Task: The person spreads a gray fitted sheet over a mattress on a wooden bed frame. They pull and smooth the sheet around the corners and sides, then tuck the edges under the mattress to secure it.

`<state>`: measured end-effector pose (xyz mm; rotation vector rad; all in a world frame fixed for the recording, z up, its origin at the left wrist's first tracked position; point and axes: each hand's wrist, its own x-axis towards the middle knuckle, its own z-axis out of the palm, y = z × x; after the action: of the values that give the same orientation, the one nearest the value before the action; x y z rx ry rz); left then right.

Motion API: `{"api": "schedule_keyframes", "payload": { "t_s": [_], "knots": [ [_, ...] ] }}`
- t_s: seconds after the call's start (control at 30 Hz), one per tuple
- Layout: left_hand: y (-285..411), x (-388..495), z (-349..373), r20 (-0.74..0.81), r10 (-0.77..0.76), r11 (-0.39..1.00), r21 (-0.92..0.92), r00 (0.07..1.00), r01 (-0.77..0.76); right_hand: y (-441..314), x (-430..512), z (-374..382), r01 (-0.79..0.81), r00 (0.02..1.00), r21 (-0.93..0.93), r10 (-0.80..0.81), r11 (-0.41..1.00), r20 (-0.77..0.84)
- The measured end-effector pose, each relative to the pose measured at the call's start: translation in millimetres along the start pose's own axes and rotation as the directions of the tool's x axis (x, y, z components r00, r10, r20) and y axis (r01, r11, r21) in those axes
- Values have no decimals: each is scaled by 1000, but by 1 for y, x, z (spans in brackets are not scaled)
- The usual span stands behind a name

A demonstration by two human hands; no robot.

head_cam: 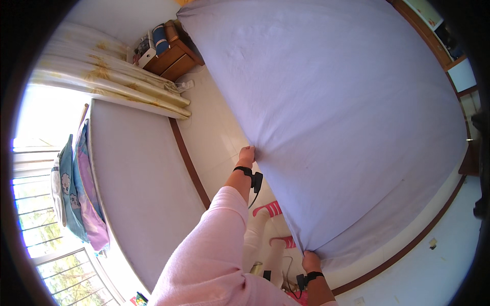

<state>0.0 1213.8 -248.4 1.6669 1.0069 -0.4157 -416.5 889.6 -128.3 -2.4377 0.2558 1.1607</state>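
Observation:
A large pale lavender sheet (337,107) spreads across the middle and right of the view. My left hand (247,154) grips its near edge, and creases fan out from the fist. Lower right, my right hand (312,261) is closed on the sheet near a corner, where the cloth bunches. Between the two fists the edge runs fairly straight. Whatever lies under the sheet is hidden. Each wrist wears a black strap with a small device and a cable.
Pink sandals (270,209) show on my feet on the tiled floor (214,130). Left are a low wall (134,172), hanging cloths (82,187) and a patterned curtain (115,76). A wooden cabinet (178,61) stands at the far left; wooden shelving (444,49) is at right.

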Motion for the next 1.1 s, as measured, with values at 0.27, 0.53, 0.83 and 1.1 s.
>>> {"api": "schedule_keyframes", "payload": {
  "t_s": [0.27, 0.53, 0.83, 1.1],
  "knots": [
    [-18, 37, -22, 74, 14, 995, -97, 997, -7, -5, 5, -4, -3, 1000, -2, 3, 1000, -5],
    [-25, 53, -27, -247, 166, 940, 332, 955, -77, -16, -3, -6, -36, 991, -4, 36, 999, 130],
    [6, -43, -22, 349, -134, 966, 253, 927, 45, -7, -7, -1, -2, 996, 189, -15, 982, 90],
    [4, -133, -79, 484, -185, 907, 419, 855, -41, 16, -70, -2, -129, 984, 348, 164, 929, -74]
  ]
}}
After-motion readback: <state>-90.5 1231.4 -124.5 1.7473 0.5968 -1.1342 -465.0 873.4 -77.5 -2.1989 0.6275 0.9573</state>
